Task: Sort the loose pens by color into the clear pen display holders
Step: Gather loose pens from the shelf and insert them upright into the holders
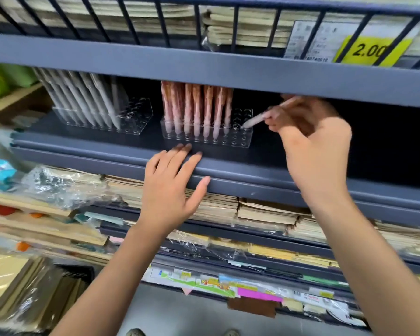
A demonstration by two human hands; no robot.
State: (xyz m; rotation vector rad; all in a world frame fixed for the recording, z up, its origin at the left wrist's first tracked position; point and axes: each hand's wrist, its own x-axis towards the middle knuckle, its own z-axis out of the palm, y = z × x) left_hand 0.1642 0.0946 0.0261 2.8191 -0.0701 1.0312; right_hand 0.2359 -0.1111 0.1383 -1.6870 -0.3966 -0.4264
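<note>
A pink pen [260,118] is pinched in the curled fingers of the right hand [310,141], its tip lowered at a slant to the right end of the pink holder [207,138], at the free holes there. The left hand [172,183] is laid flat, fingers straight, on the shelf [95,151] edge just before that holder. White pens [83,103] are leaned in the left holder [131,120].

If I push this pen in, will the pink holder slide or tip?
Likely to slide: the clear holder looks like light plastic on a smooth shelf. Tipping seems unlikely, as its base is low and wide. The pen in the right hand is slanted, so it may shove the holder sideways.
</note>
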